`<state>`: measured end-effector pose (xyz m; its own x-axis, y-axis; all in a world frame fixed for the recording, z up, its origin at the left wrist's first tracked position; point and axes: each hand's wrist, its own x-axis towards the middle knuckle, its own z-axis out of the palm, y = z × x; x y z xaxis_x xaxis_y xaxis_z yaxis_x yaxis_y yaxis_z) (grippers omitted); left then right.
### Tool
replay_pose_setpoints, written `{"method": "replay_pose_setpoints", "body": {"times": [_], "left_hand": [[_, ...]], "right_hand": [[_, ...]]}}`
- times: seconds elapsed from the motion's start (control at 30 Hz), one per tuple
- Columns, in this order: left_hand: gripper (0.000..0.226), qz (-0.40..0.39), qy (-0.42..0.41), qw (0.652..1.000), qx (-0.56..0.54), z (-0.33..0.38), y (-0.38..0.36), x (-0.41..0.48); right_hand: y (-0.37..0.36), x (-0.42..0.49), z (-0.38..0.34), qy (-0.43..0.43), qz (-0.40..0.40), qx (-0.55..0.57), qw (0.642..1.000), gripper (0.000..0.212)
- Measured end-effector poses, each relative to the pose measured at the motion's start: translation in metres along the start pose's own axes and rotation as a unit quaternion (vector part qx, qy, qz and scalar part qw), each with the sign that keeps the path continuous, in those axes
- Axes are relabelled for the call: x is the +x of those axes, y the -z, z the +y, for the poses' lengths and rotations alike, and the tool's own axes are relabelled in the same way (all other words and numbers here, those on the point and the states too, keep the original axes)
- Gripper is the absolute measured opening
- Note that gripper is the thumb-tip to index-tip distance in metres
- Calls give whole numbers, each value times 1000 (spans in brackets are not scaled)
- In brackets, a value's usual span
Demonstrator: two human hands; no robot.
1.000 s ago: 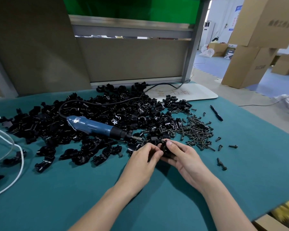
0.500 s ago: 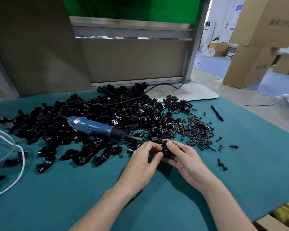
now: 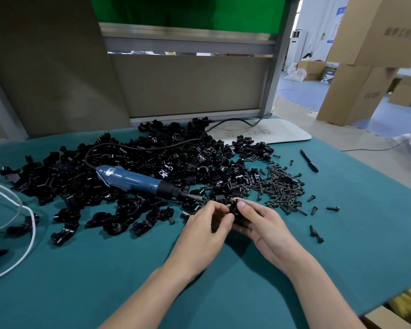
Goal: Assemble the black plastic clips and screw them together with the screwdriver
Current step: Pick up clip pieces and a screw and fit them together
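Head view: two bare forearms reach in from the near edge over the teal table mat (image 3: pixel 105 281).
Held clip: one black plastic clip (image 3: pixel 233 208) sits between both hands, just near of the loose pile. Fingers hide most of it.
Right hand (image 3: pixel 261 225): cups the clip from the right, fingers curled under it, thumb pressed on top.
Left hand (image 3: pixel 205 225): fingers and thumb curled in, pinching the clip's left side.
Screwdriver (image 3: pixel 138 180): blue electric type, lying untouched on the pile to the left of the hands. Its bit points right toward them, and its black cord loops away to the far right.
Clip pile (image 3: pixel 152 157): a wide spread of black clips across the far left and middle of the mat.
Screws (image 3: pixel 282 188): a dark heap just right of the pile, with a few strays nearer and further right.
Other: black pen (image 3: pixel 309 160) lies right of the screws; white board (image 3: pixel 278 132) with handwriting sits at the far edge; white cable (image 3: pixel 32 224) runs along the left; cardboard boxes (image 3: pixel 356 91) stand on the floor, far right.
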<state>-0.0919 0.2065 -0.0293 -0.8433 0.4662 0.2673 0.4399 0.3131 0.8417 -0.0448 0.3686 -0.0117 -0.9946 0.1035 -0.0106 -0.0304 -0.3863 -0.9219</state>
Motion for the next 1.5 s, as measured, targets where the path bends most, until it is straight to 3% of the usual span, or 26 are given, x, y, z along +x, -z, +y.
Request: {"method": "replay_pose_setpoints", "body": {"times": [0.1, 0.3, 0.53, 0.7, 0.97, 1.13, 1.37, 1.5], "left_hand": [[20, 7, 18, 1000, 16, 0, 0, 2], [4, -13, -21, 999, 35, -3, -1, 1], [18, 4, 5, 1000, 28, -1, -1, 2], [2, -3, -15, 999, 37, -2, 1, 2], [24, -6, 22, 998, 56, -3, 0, 2], [1, -24, -2, 997, 67, -7, 0, 3], [30, -15, 23, 998, 62, -6, -1, 2], [9, -29, 14, 997, 66, -6, 0, 3]], "right_hand": [[1, 1, 2, -3, 9, -3, 1000, 25], [1, 1, 2, -1, 4, 0, 1000, 25], [0, 1, 2, -3, 15, -4, 1000, 27], [-1, -1, 2, 5, 14, -24, 1000, 27], [0, 0, 3, 13, 19, -30, 999, 26], [0, 0, 2, 13, 17, -39, 999, 27], [0, 0, 3, 9, 20, -32, 999, 29], [0, -1, 2, 10, 22, -40, 999, 28]]}}
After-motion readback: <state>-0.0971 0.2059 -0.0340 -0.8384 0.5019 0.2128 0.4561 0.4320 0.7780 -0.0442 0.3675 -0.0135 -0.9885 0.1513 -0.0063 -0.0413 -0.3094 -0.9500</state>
